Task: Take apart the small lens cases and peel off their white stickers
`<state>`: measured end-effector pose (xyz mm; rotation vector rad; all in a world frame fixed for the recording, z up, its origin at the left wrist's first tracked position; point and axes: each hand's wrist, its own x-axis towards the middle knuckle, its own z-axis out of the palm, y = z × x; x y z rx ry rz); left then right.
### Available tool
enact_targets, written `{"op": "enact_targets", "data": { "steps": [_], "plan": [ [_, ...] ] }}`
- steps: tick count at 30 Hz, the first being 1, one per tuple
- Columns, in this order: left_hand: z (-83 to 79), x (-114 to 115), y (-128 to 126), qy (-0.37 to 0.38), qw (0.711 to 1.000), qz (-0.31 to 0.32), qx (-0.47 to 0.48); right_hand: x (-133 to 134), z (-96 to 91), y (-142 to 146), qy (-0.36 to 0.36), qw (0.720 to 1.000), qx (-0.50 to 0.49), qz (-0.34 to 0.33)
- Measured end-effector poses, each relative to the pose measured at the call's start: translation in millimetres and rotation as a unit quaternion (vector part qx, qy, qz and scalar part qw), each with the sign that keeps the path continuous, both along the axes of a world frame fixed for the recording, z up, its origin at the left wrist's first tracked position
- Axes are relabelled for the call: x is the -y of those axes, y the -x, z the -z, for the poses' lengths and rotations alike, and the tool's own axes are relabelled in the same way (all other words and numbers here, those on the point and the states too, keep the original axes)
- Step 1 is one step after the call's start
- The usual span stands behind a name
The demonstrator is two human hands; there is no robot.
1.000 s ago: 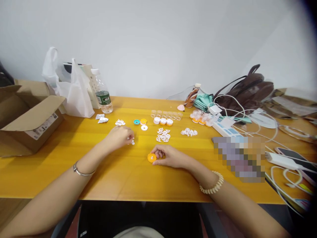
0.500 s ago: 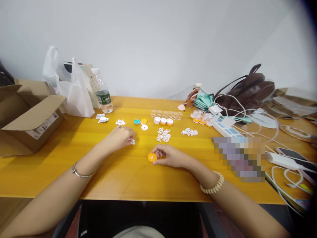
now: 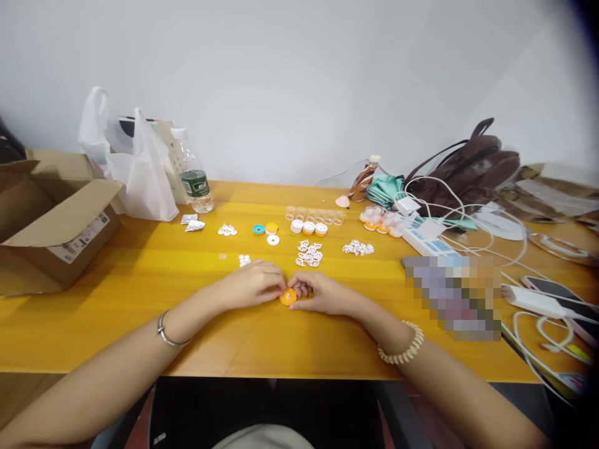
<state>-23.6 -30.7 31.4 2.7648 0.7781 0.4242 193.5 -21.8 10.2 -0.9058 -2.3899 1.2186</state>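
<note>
My right hand grips the rim of a round orange cap near the table's front. A small pale bit shows at the cap's centre. From the other side my left hand reaches the cap's left edge, its fingertips pressed together. Whatever it may hold is too small to make out. Small white round pieces lie just behind my left hand. White openwork pieces are heaped behind the cap.
Farther back are clear cups, white and orange lids, a teal ring and more white pieces. A cardboard box, bag and water bottle stand left; a power strip with cables lies right.
My left hand has moved right and nearer, from the small white pieces to the orange cap. Those pieces are now uncovered. My right hand stays put with the cap.
</note>
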Motion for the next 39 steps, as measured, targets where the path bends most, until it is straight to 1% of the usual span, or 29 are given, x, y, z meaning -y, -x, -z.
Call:
{"op": "enact_targets", "data": {
  "steps": [2,4,11,14,18,21,26,33,39],
  "plan": [
    [4.9,0.7,-2.8,0.004,1.000,0.014,-0.002,-0.2,0.2,0.0,0.002,1.000,0.001,0.000],
    [7.5,0.3,-3.4,0.001,1.000,0.014,-0.002,0.1,-0.5,0.2,0.002,1.000,0.003,0.000],
    [9.5,-0.5,-2.3,-0.038,0.999,0.019,0.007,0.0,-1.8,0.2,0.003,1.000,0.002,-0.006],
    [7.6,0.1,-2.7,-0.093,0.995,0.030,-0.007,-1.3,1.1,0.1,0.004,1.000,-0.005,-0.008],
    [4.0,1.4,-3.9,-0.197,0.979,0.046,-0.037,-2.3,3.8,0.1,-0.002,1.000,-0.013,-0.008],
    [3.9,2.0,-5.1,-0.243,0.967,0.058,-0.048,-2.1,3.0,0.4,-0.003,1.000,-0.015,-0.009],
    [6.0,1.9,-5.3,-0.264,0.960,0.075,-0.051,-1.9,1.9,0.4,0.005,1.000,-0.012,-0.006],
    [3.0,2.7,-5.3,-0.286,0.952,0.089,-0.066,-2.0,2.6,-0.3,0.015,1.000,-0.015,-0.007],
    [6.0,2.9,-6.0,-0.306,0.946,0.104,-0.034,-0.4,-1.3,0.7,0.018,1.000,-0.011,0.000]
  ]
}}
